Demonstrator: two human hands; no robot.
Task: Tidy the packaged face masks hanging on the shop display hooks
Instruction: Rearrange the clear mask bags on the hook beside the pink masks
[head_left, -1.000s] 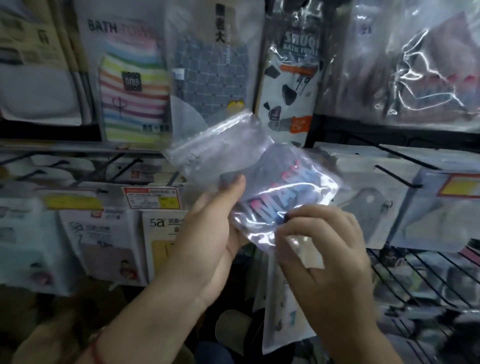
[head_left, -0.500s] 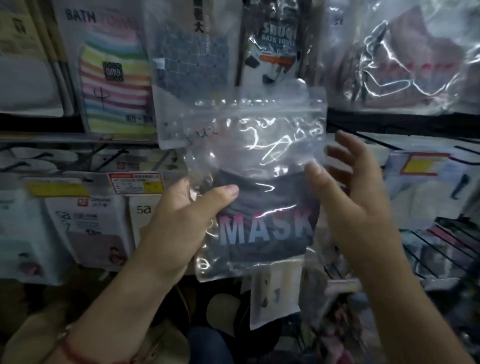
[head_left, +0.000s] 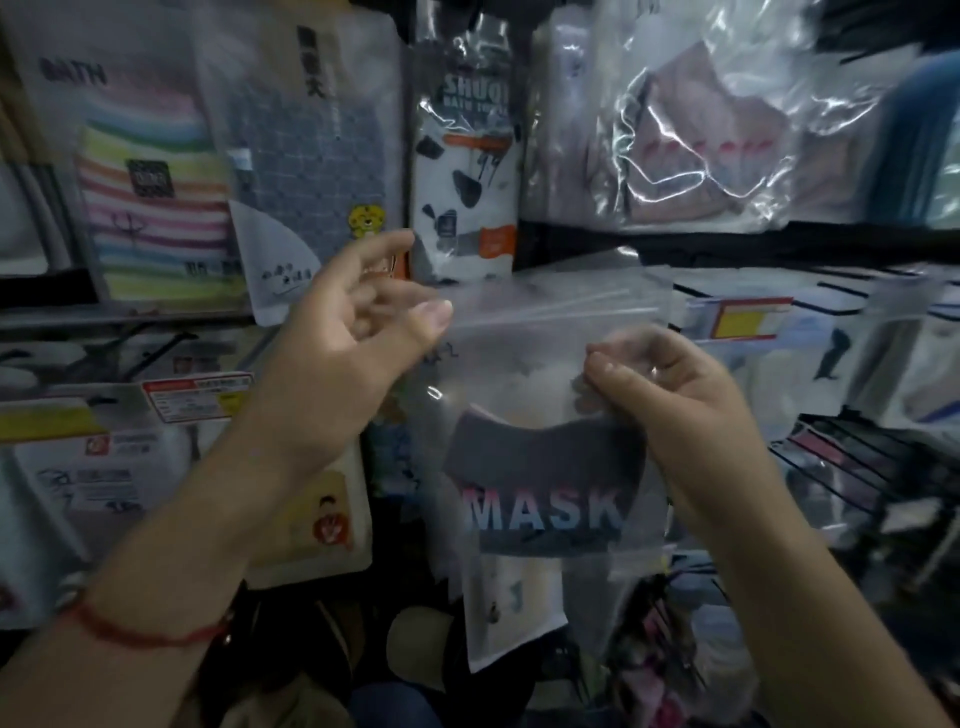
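A clear bag (head_left: 545, 415) holding a grey face mask (head_left: 540, 467) printed "MASK" is held up in front of the shop display. The right hand (head_left: 675, 400) pinches the bag's right side between thumb and curled fingers. The left hand (head_left: 343, 338) is at the bag's upper left corner with fingers loosely spread; whether it grips the plastic cannot be told.

Viewpoint: head-worn, up behind both hands.
Facing: forward and down, onto the display rack (head_left: 857, 457) just past the fingers.
Nearness: close; left hand (head_left: 332, 358) and right hand (head_left: 670, 395) fill mid-frame.
Overlap: single view only.
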